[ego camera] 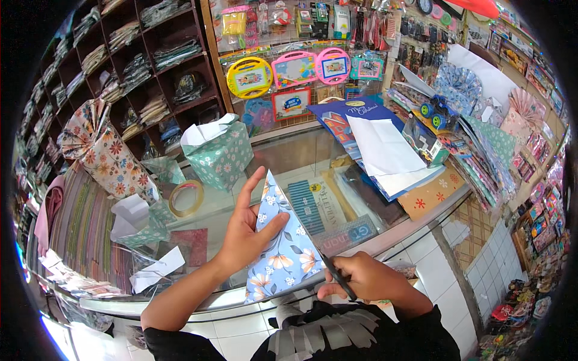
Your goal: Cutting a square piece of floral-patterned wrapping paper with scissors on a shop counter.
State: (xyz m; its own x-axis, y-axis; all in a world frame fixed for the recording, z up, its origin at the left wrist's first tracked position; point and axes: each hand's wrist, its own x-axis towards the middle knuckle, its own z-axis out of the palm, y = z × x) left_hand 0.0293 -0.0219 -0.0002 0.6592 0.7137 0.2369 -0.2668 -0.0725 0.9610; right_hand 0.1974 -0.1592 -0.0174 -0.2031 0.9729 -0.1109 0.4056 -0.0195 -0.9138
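Note:
A triangular piece of blue floral wrapping paper (289, 257) is held above the near edge of the glass counter. My left hand (248, 230) pinches it, thumb on the printed face and fingers behind, the index finger pointing up. In my right hand (361, 277) are black-handled scissors (338, 276), their blades at the paper's right edge; part of the blades is hidden. A roll of clear tape (186, 198) lies left of my left hand. Beyond it stands a green daisy-print paper bag (219, 155) with a white folded top.
A floral paper parcel with a fan top (110, 158) and paper scraps (158, 268) are on the left. White sheets (384, 146), a boxed toy (424, 140) and wrapping paper stacks (487, 158) cover the right. The glass counter's metal edge (113, 304) runs before me.

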